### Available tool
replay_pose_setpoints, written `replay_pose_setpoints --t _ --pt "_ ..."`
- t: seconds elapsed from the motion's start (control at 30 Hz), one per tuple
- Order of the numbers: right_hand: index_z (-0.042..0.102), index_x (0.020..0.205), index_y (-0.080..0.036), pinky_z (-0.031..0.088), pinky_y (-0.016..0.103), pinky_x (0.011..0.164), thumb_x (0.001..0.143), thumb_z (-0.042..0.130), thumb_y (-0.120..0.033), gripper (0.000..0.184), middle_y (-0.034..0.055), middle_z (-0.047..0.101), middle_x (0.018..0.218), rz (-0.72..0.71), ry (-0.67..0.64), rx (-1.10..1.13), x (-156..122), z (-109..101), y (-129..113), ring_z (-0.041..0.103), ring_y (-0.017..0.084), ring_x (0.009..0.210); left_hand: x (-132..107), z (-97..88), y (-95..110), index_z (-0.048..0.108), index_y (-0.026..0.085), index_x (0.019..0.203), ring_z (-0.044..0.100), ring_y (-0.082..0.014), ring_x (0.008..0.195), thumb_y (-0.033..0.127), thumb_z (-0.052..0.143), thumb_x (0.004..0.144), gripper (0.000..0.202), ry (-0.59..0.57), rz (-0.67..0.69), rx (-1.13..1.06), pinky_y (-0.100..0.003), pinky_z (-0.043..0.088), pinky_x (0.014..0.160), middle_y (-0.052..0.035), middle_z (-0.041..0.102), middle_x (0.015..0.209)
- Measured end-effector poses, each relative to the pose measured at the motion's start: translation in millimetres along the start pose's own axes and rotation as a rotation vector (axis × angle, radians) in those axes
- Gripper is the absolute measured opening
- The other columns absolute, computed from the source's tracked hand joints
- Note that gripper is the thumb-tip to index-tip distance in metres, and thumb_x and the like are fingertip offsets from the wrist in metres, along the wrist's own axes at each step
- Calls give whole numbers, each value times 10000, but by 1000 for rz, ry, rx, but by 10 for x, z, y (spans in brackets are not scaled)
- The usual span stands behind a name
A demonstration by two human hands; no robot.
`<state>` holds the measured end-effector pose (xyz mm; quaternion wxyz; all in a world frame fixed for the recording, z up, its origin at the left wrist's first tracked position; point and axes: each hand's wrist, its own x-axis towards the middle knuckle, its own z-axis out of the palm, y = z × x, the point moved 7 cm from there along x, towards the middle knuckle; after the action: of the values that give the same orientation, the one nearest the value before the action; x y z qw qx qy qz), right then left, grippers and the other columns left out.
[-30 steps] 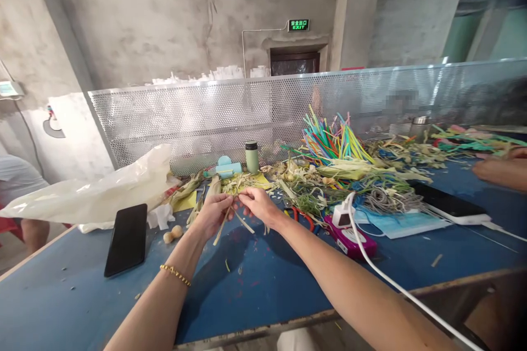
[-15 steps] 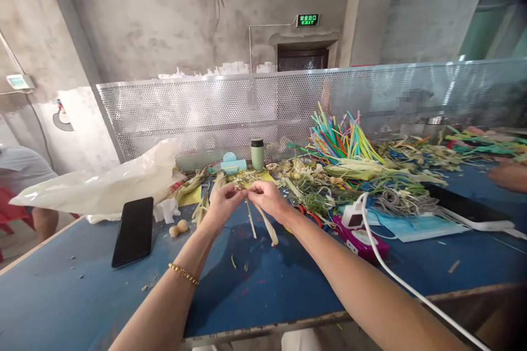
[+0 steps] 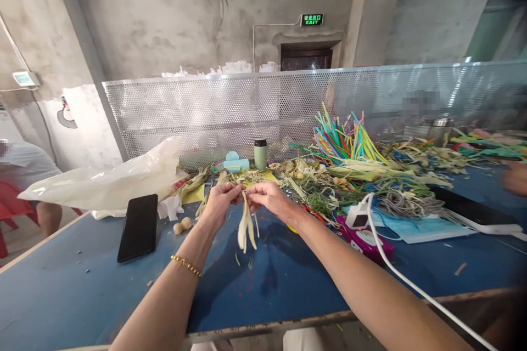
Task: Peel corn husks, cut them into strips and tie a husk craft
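Pale, dry corn husk strips point(image 3: 246, 227) hang down between my two hands over the blue table point(image 3: 230, 307). My left hand point(image 3: 221, 201) pinches their upper end between thumb and fingers. Close beside it, my right hand point(image 3: 270, 198) is closed too, its fingertips at the top of the same strips; a thin strip dangles under them. The exact grip is partly hidden by the fingers. Just behind my hands lie dry husk scraps point(image 3: 247, 177) on something yellow. A small knobbly tan piece point(image 3: 182, 225) rests left of my left hand.
A black phone point(image 3: 138, 227) and a plastic bag point(image 3: 102, 178) are on the left. A green bottle point(image 3: 260, 154) stands behind. To the right are colourful pipe cleaners point(image 3: 346, 140), husk piles, a magenta box point(image 3: 366, 241) and a white cable point(image 3: 405, 279). A co-worker's hand point(image 3: 514, 176) shows far right.
The husk strips have shifted left and now hang together, fuller and more upright, under my fingers. My right hand's fingers have changed position. The whole view has drifted slightly.
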<state>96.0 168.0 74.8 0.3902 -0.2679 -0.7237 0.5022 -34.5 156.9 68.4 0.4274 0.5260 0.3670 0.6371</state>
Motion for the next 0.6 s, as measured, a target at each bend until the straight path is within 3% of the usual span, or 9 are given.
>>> replay_pose_setpoints --t 0.13,0.33,0.47,0.6 --pt "680 756 -129 454 229 562 790 666 -388 262 35 672 675 4 15 -10 15 -12 38 601 115 574 -2 2 54 632 142 565 467 -99 521 408 780 629 311 9 56 91 -227 354 521 -30 602 566" --pt "657 682 -138 422 222 541 734 621 -185 79 14 648 617 -18 86 -77 7 -53 27 555 109 554 -32 82 103 656 147 564 471 -95 539 346 783 619 243 -54 61 113 -227 358 516 -41 640 661" --pt "648 714 -149 412 213 524 699 558 -109 100 6 655 628 -8 75 -115 6 -35 27 548 107 540 -20 79 68 665 135 556 471 -73 544 290 771 610 196 -58 55 65 -230 365 528 -75 693 847" --pt "597 722 -166 372 207 468 702 532 -92 101 -37 575 540 -25 160 -187 12 -97 -7 484 94 456 -8 72 20 658 128 535 494 -79 555 259 770 589 181 -66 28 0 -239 386 553 -89 695 856"
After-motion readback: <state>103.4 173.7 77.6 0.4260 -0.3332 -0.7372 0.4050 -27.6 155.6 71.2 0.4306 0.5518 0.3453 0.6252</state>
